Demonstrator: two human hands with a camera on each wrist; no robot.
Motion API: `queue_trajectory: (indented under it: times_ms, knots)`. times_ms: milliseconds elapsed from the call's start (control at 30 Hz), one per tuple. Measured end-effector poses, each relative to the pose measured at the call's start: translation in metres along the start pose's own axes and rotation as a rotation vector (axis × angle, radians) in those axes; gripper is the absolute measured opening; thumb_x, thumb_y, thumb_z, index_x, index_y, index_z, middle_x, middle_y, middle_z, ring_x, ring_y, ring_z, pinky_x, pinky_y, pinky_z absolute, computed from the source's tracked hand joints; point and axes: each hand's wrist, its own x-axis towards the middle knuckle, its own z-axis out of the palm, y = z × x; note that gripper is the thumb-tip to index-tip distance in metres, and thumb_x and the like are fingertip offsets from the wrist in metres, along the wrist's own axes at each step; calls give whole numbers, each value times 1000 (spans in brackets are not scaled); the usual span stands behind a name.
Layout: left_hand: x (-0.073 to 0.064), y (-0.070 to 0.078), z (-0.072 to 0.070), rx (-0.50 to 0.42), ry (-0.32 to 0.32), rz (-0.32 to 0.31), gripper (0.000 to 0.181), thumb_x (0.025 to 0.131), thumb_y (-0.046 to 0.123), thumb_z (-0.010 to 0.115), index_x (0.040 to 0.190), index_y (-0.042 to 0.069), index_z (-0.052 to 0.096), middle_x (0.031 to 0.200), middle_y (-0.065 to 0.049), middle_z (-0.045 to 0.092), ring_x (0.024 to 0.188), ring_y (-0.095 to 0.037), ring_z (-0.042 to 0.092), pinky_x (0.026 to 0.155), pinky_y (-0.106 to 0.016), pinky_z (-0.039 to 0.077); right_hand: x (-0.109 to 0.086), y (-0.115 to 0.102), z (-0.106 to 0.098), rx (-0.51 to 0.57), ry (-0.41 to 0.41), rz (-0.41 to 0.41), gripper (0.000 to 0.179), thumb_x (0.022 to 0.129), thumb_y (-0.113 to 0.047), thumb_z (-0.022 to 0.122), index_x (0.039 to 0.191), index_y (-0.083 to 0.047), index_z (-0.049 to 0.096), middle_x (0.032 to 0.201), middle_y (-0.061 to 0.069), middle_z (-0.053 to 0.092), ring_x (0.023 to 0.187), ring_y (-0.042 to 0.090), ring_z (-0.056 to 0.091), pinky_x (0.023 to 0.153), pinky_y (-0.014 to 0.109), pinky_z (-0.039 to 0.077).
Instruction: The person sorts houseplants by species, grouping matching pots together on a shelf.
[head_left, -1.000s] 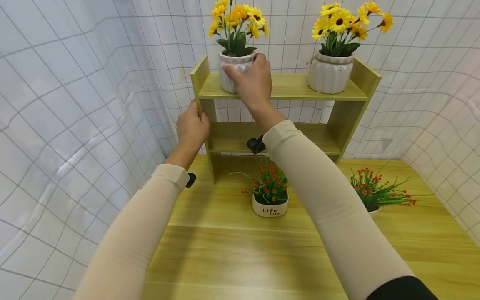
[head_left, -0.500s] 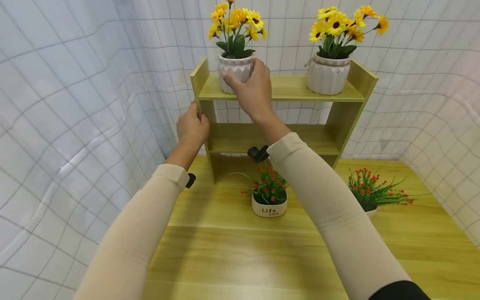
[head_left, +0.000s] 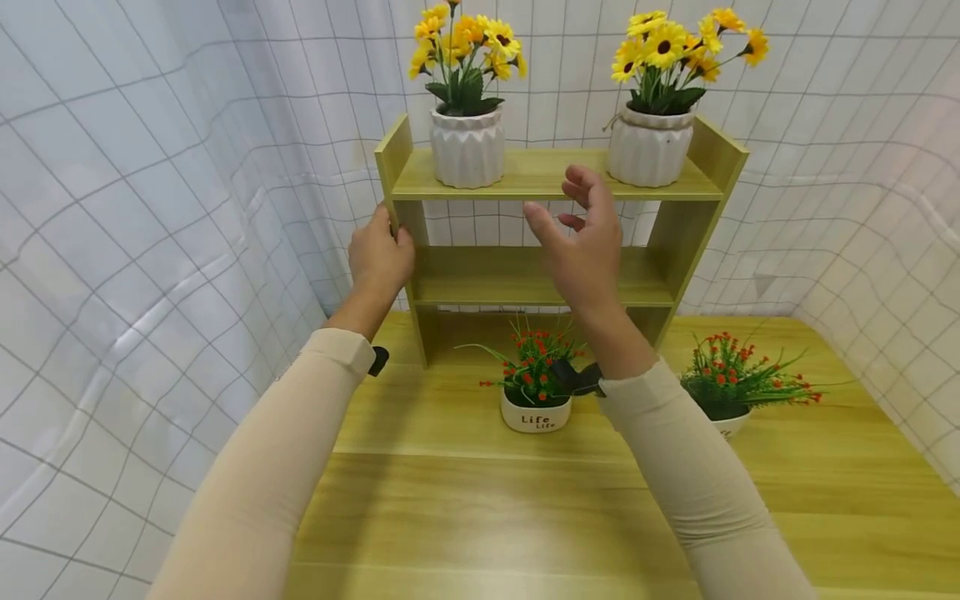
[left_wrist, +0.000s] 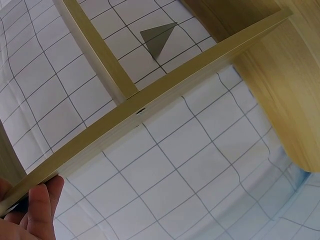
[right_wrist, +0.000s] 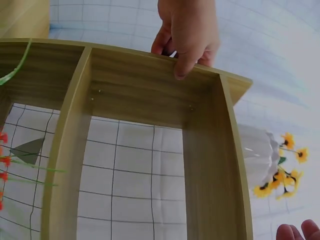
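My left hand (head_left: 381, 254) grips the upper left side panel of a wooden shelf (head_left: 536, 167). In the right wrist view its thumb lies over the panel's front edge. My right hand (head_left: 588, 250) hovers before the shelf's upper part, fingers loosely bent and holding nothing. On the top board, a white fluted pot (head_left: 468, 152) of yellow flowers stands at the left, apart from the right hand. A similar white pot (head_left: 649, 152) with twine round its neck stands at the right end.
On the wooden table (head_left: 480, 517), a cream "Life" pot (head_left: 536, 418) with red-flowered greenery stands before the shelf. Another red-flowered plant (head_left: 731, 379) stands to the right, partly behind the right forearm. Grid-patterned white sheeting (head_left: 150, 250) hangs behind and at both sides.
My right hand has let go of the left flower pot and moved down and to the right. That pot stays on the top board. The left hand keeps its grip on the side panel.
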Motion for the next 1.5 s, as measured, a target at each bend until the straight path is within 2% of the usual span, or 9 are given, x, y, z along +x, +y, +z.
queue_trajectory:
  times_ms: [267, 467, 600, 733, 833, 933, 1100, 1267, 1500]
  knots:
    - [2, -2, -2, -7, 6, 4, 26, 100, 17, 49, 122, 4, 55, 113, -21, 68, 105, -42, 63, 87, -53, 49, -40, 16, -35, 98, 65, -7, 54, 87, -18, 73, 134, -3, 50, 132, 4, 55, 122, 14, 52, 95, 32, 45]
    - [4, -2, -5, -3, -7, 2, 29, 100, 18, 48, 125, 5, 55, 116, -21, 68, 108, -41, 63, 89, -52, 49, -74, 42, -58, 150, 129, 38, 45, 91, -11, 69, 130, 2, 51, 126, 7, 57, 119, 24, 54, 96, 31, 45]
    - [4, -1, -5, -7, 2, 12, 29, 100, 17, 49, 125, 4, 56, 114, -21, 68, 107, -41, 63, 88, -53, 49, -98, 65, -71, 146, 160, 165, 40, 94, -11, 68, 128, 1, 52, 124, 12, 56, 117, 23, 55, 98, 26, 45]
    - [3, 0, -4, -11, -4, 13, 28, 100, 18, 50, 123, 4, 56, 114, -21, 69, 106, -42, 64, 87, -53, 49, -122, 85, -80, 96, 152, 344, 41, 96, -18, 67, 130, -2, 51, 125, 8, 56, 119, 19, 55, 98, 22, 44]
    - [2, 0, -3, -11, -15, 11, 27, 100, 18, 50, 122, 4, 57, 113, -20, 69, 106, -41, 64, 87, -53, 49, -139, 96, -83, 59, 118, 434, 44, 97, -19, 66, 133, -2, 50, 126, 4, 57, 120, 17, 54, 98, 22, 44]
    - [1, 0, -2, -12, -18, 13, 27, 100, 17, 50, 122, 4, 57, 112, -21, 69, 105, -42, 64, 87, -53, 49, -153, 105, -84, 40, 52, 471, 46, 96, -17, 66, 135, -1, 48, 127, 7, 56, 121, 19, 53, 99, 26, 42]
    - [0, 1, -2, -13, -13, 14, 28, 99, 17, 50, 123, 4, 57, 113, -21, 69, 106, -42, 64, 87, -53, 50, -169, 121, -80, -1, -118, 512, 53, 95, -18, 68, 140, -2, 45, 138, 11, 50, 129, 25, 48, 102, 40, 39]
    - [1, 0, -1, -9, -16, 11, 28, 100, 17, 51, 123, 4, 57, 112, -21, 69, 105, -42, 64, 86, -53, 50, -179, 140, -73, -24, -275, 612, 66, 93, -22, 71, 146, -2, 37, 150, 18, 39, 136, 34, 40, 105, 52, 39]
    - [1, 0, 0, -11, -24, 1, 28, 100, 17, 50, 124, 4, 56, 114, -21, 68, 106, -41, 64, 87, -52, 50, -187, 160, -63, -11, -335, 667, 73, 90, -17, 73, 148, 3, 34, 152, 21, 35, 137, 42, 37, 104, 56, 39]
